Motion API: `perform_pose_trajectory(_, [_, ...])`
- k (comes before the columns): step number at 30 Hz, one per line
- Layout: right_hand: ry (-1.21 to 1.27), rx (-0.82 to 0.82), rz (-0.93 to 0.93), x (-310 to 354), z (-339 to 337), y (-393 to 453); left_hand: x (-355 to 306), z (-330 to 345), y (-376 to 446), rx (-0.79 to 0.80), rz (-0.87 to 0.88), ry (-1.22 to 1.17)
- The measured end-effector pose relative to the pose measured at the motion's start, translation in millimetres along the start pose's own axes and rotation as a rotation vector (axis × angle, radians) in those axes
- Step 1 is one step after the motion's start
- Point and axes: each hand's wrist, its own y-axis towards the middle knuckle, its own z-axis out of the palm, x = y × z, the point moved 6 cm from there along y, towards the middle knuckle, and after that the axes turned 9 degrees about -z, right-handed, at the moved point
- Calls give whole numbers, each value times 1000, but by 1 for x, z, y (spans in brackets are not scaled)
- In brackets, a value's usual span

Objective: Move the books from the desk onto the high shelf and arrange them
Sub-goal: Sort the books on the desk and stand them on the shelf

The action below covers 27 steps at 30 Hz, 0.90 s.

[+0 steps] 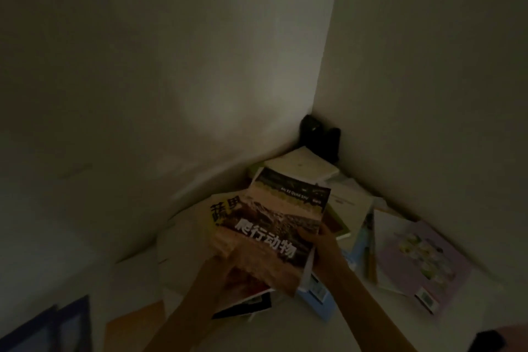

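Note:
In dim light I hold a brown reptile book [274, 226] with white Chinese title over a heap of books in a wall corner. My left hand [228, 263] grips its near left corner from below. My right hand [320, 240] grips its right edge, thumb on the cover. Beneath it lies a yellow book [221, 210] with black characters, and a white book [297, 164] sits further back. A lilac book [423, 260] lies flat to the right, with a light-blue book [320, 300] near my right forearm.
Two white walls meet in a corner [320, 80] behind the heap. A black object [320, 137] stands in that corner. An orange sheet [134, 326] and a dark blue item [57, 328] lie at the lower left on the white surface [285, 331].

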Motion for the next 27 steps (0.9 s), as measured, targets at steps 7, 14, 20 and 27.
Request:
perform_pose_trajectory(7, [-278, 283, -5, -2, 52, 19, -33, -73, 20, -264, 208, 240])
perform_pose_trajectory(14, [-767, 430, -20, 2, 52, 54, -45, -42, 72, -186, -9, 122])
perform_pose_trajectory(20, [-694, 295, -50, 1, 39, 68, -45, -39, 82, -106, -42, 83])
perform_pose_trajectory(27, [-666, 238, -163, 25, 29, 82, -54, -27, 70, -66, 119, 146])
